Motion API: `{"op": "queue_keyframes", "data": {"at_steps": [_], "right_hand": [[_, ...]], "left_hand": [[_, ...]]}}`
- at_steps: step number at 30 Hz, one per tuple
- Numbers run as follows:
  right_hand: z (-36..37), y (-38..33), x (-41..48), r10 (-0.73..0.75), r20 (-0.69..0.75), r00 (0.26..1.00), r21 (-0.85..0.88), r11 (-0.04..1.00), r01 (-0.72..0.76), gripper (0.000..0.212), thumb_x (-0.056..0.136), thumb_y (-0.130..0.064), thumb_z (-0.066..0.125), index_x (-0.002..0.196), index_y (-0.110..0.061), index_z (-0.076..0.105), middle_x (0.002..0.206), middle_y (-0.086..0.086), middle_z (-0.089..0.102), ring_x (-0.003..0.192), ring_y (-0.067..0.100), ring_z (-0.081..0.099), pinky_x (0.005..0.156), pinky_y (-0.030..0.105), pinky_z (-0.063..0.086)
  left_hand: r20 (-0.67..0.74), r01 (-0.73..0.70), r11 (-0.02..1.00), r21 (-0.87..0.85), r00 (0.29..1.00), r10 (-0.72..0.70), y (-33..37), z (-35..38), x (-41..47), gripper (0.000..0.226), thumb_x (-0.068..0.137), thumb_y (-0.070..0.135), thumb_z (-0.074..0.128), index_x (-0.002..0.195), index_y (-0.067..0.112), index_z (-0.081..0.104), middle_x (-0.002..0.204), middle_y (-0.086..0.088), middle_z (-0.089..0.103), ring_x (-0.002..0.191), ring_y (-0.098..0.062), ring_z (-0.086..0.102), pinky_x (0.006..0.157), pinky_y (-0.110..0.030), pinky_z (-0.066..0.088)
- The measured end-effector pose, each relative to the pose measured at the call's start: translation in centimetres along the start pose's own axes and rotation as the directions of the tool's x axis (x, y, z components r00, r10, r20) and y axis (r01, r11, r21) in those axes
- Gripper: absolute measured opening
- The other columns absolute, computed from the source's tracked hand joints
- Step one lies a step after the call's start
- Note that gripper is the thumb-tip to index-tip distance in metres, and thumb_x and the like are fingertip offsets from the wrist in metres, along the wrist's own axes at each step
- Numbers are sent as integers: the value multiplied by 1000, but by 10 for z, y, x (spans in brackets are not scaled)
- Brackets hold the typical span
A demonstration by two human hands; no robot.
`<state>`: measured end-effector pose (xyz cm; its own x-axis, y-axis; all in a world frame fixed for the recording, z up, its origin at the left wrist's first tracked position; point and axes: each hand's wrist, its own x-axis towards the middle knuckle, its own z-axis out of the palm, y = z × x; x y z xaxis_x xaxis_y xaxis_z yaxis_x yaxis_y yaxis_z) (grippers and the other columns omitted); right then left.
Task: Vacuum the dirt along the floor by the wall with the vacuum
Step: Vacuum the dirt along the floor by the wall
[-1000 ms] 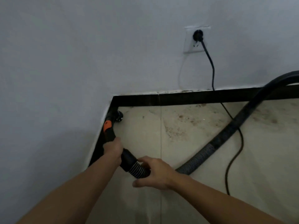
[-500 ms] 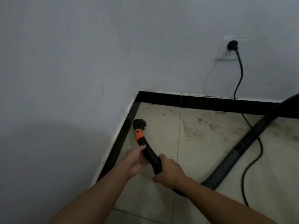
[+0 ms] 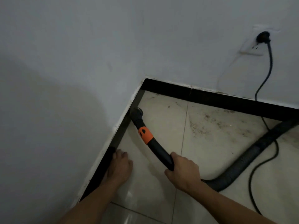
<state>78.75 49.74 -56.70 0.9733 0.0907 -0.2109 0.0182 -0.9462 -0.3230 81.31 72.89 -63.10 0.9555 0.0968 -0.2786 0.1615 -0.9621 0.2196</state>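
item: vacuum wand [image 3: 159, 151], black curved tube with an orange collar [image 3: 145, 135]. it slants across the pale floor tiles [image 3: 163, 117] toward the left wall.

item: nozzle [image 3: 137, 112], black and round-headed, at the far end of the wand. it sits low at the floor against the black skirting [image 3: 120, 135] of the left wall, a little short of the corner.

item: right hand [image 3: 183, 171]. fingers and thumb are curled round the near end of the wand, knuckles up.

item: left hand [image 3: 120, 166]. it lies palm down on the tile just beside the left skirting. the fingers lie close together and hold nothing, their tips at or near the skirting; contact with it cannot be told.

item: ribbed hose [image 3: 242, 164], dark grey. it leaves the wand behind the right hand, bends along the floor and runs off to the right edge.

item: dirt [image 3: 208, 125], dark specks and smears on the tile by the far wall's skirting [image 3: 210, 97]. it lies right of the nozzle and apart from it.

item: power cord [image 3: 267, 75], black. it hangs from a plug [image 3: 263, 37] in a white wall socket [image 3: 250, 50], drops past the far skirting and loops on the floor right of the hose.

item: walls [image 3: 64, 62], white and plain, meeting in a corner.
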Motion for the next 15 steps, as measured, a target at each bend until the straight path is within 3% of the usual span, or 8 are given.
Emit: {"op": "queue_keyframes", "data": {"at_steps": [5,6,10,13,15], "right_hand": [[3,0,60,85,-20,996,-2,996,-85,25,78,-42,61,89,-30,43,74,-7,50,64,19,50,57,27,35],[3,1,74,91,-29,995,-6,996,-92,25,77,-42,62,89,-30,44,73,-7,50,63,19,50,55,27,34],[4,8,130,99,-62,993,-37,994,-101,25,74,-42,63,91,-29,50,70,-6,50,63,19,52,52,26,34],[-1,11,168,128,-75,989,-22,991,-130,27,74,-43,65,94,-30,52,76,-3,58,67,19,58,59,28,46],[-6,13,188,143,-75,987,-15,989,-145,28,74,-43,66,96,-30,52,76,-3,57,67,19,58,59,28,45]], "left_hand": [[-85,8,997,82,996,-1,3,31,1,58,103,33,31,151,2,24,160,-20,13,149,-31,10,120,-36,12],[-103,4,998,56,995,2,5,34,1,55,103,28,32,149,-3,28,158,-24,18,148,-34,14,120,-38,12],[-254,-132,991,-15,959,124,6,46,2,48,94,16,33,125,-12,57,136,-29,52,130,-41,49,107,-52,40],[-271,-163,987,4,950,158,3,49,3,50,93,17,31,126,-9,58,137,-25,53,131,-37,48,109,-47,39],[-281,-159,987,28,946,160,1,50,4,50,94,18,32,128,-7,58,140,-23,51,133,-36,46,109,-44,31]]}}
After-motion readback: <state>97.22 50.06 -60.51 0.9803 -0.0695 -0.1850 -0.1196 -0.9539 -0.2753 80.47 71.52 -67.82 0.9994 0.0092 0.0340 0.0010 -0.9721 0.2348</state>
